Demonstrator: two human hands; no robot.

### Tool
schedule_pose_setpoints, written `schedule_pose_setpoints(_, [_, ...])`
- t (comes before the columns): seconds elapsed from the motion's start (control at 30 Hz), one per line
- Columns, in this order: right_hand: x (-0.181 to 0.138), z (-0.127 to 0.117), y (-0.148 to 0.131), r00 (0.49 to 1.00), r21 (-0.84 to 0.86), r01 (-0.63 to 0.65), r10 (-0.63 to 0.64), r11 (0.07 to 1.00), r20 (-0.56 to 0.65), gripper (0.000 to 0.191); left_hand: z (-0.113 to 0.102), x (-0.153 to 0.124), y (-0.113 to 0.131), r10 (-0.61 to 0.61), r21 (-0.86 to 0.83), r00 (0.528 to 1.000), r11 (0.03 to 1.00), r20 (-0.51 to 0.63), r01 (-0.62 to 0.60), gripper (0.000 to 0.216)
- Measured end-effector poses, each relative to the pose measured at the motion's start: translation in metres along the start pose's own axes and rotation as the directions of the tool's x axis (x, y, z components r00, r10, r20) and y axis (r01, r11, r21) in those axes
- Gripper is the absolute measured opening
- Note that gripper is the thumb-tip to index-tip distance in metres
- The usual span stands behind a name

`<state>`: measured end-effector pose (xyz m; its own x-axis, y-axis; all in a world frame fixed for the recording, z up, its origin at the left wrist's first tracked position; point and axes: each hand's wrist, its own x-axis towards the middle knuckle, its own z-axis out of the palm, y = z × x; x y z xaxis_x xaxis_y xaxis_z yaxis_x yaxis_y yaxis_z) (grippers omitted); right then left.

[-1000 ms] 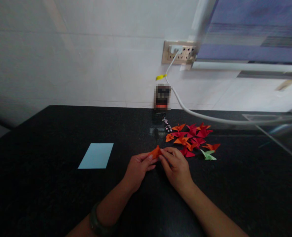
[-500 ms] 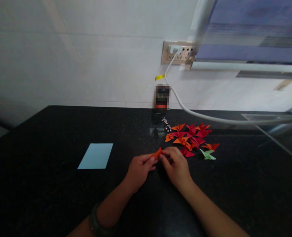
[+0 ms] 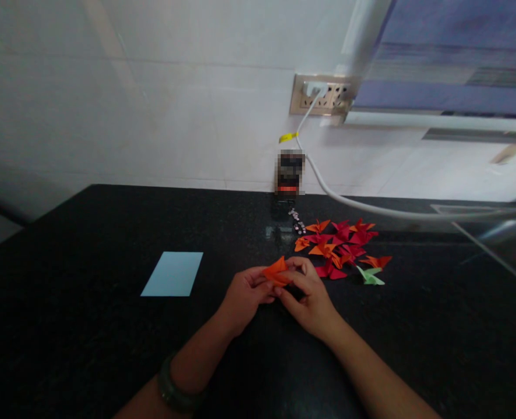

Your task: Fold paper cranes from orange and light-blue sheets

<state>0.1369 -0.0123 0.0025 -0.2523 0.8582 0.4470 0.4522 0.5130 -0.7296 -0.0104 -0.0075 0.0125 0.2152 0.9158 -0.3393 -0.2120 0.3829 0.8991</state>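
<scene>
The orange folded paper [image 3: 276, 270] sits just above the near middle of the worktop [image 3: 66, 326], pinched between both hands. The left hand [image 3: 244, 295] grips its left side and the right hand [image 3: 309, 297] its right, fingers closed narrowly on the paper from opposite sides so the small piece is steady and its point stands up. How the folds run under the fingertips is hard to tell at this distance. Just to the far right lies a loose pile of folded pieces [image 3: 339, 244] in orange and red, close enough to reach, with one green piece [image 3: 370, 276] at its near right edge. Well to the left a flat blue sheet [image 3: 173, 273] lies alone. At the far edge a white cable [image 3: 328, 192] runs up to the wall socket [image 3: 323, 96].
</scene>
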Motion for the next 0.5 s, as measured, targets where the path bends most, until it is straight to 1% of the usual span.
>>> schedule_pose_setpoints(0.1, [0.0008,0.0012,0.0033,1.0,0.001,0.002,-0.002,1.0,-0.006,0.022,-0.0024,0.0006,-0.0015,-0.002,-0.105,0.999,0.994,0.039,0.006,0.026])
schedule_pose_setpoints(0.17, [0.0008,0.0016,0.0039,1.0,0.008,0.004,-0.004,1.0,0.006,0.022,-0.0043,0.0019,-0.0037,-0.006,-0.16,0.999,0.987,0.037,0.012,0.025])
schedule_pose_setpoints(0.3, [-0.0003,0.0017,0.0036,0.996,-0.026,0.007,-0.004,1.0,0.085,0.023,-0.0058,0.0031,-0.0065,-0.003,-0.114,0.999,0.993,0.041,0.008,0.027])
schedule_pose_setpoints(0.43, [-0.0005,0.0013,0.0023,0.992,-0.079,0.02,-0.01,0.997,0.127,0.022,-0.0034,0.0006,-0.0027,0.049,-0.1,0.992,0.994,0.119,-0.037,0.03])
schedule_pose_setpoints(0.5, [0.0001,-0.0001,-0.0002,0.989,-0.123,0.025,-0.007,0.992,0.145,0.022,-0.0025,-0.0003,-0.0002,0.064,-0.096,0.988,0.994,0.138,-0.051,0.031])
